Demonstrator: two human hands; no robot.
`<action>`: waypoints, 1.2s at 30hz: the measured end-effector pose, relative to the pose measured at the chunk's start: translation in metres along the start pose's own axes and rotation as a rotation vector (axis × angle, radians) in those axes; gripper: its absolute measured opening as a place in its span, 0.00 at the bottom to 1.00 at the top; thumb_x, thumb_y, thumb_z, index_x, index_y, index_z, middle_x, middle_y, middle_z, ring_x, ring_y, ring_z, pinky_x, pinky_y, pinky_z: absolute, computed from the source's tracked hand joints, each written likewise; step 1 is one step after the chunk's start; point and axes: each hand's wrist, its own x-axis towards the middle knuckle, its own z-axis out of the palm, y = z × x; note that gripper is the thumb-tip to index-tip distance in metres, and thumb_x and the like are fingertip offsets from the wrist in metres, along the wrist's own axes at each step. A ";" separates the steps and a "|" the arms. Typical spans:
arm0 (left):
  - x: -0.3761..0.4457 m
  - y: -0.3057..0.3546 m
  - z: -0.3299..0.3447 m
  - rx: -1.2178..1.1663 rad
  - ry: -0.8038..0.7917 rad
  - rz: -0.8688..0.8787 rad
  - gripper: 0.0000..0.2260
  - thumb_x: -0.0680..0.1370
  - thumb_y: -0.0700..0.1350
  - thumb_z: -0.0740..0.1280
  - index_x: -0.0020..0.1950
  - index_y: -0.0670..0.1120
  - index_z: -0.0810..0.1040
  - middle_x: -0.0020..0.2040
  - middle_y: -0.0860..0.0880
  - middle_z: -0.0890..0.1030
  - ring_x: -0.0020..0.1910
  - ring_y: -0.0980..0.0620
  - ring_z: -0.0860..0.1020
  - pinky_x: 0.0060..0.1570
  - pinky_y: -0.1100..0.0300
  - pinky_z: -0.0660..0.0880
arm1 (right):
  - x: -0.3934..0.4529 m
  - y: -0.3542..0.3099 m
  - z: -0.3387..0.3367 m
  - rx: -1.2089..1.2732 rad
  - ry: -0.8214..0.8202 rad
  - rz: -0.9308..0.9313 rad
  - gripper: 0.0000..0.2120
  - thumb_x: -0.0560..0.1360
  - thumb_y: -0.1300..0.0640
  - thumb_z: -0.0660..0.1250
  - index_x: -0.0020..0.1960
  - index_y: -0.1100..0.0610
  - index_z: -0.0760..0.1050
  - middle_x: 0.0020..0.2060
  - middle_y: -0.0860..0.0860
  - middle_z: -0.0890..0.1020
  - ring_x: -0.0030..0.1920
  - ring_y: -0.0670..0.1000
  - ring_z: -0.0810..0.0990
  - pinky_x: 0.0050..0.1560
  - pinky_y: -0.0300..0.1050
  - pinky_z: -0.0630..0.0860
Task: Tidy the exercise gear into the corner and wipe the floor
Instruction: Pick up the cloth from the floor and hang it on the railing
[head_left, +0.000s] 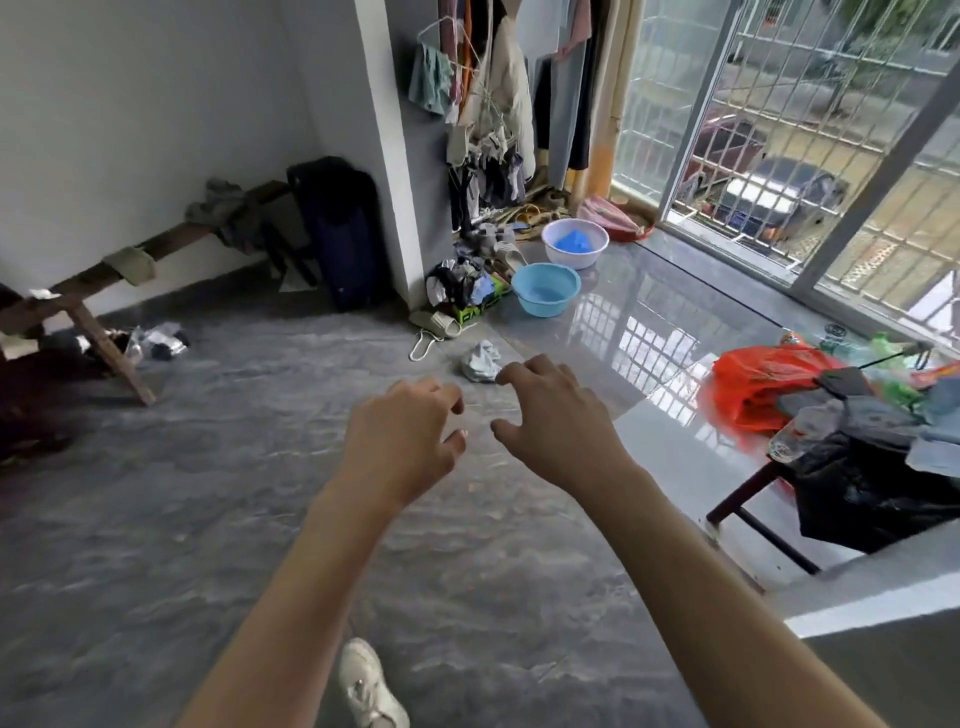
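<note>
Both my arms reach forward over the grey marbled floor (218, 509). My left hand (402, 441) and my right hand (550, 415) hover side by side with loosely curled fingers, holding nothing. A crumpled pale blue-white cloth (480, 360) lies on the floor just beyond my right fingertips, not touched. A pile of small gear and clutter (462, 286) sits at the foot of the wall corner, with a white cord loop (422, 345) beside it.
Two basins, a blue one (545, 288) and a white one (574, 241), stand near the corner. A wooden bench (104, 280) runs along the left wall. A low table with an orange bag (758, 384) and black bag (872, 493) is at right. My white shoe (369, 686) shows below.
</note>
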 end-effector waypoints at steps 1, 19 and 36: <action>0.012 -0.016 -0.001 -0.006 -0.007 0.005 0.12 0.76 0.55 0.64 0.58 0.55 0.74 0.56 0.55 0.77 0.55 0.51 0.76 0.48 0.55 0.73 | 0.015 -0.009 0.004 0.001 0.002 0.016 0.23 0.73 0.47 0.66 0.66 0.50 0.69 0.64 0.51 0.72 0.63 0.54 0.71 0.56 0.53 0.72; 0.207 -0.284 -0.038 -0.017 -0.161 0.248 0.13 0.77 0.55 0.64 0.60 0.57 0.73 0.59 0.56 0.75 0.58 0.52 0.75 0.48 0.55 0.71 | 0.246 -0.131 0.062 0.088 0.107 0.330 0.21 0.73 0.45 0.67 0.65 0.48 0.70 0.63 0.50 0.73 0.63 0.54 0.72 0.54 0.54 0.74; 0.468 -0.409 -0.036 0.082 -0.201 0.425 0.12 0.76 0.55 0.64 0.58 0.55 0.73 0.55 0.55 0.76 0.58 0.53 0.74 0.52 0.55 0.74 | 0.517 -0.111 0.089 0.232 0.216 0.532 0.22 0.71 0.48 0.68 0.64 0.49 0.73 0.60 0.53 0.75 0.60 0.55 0.75 0.57 0.54 0.75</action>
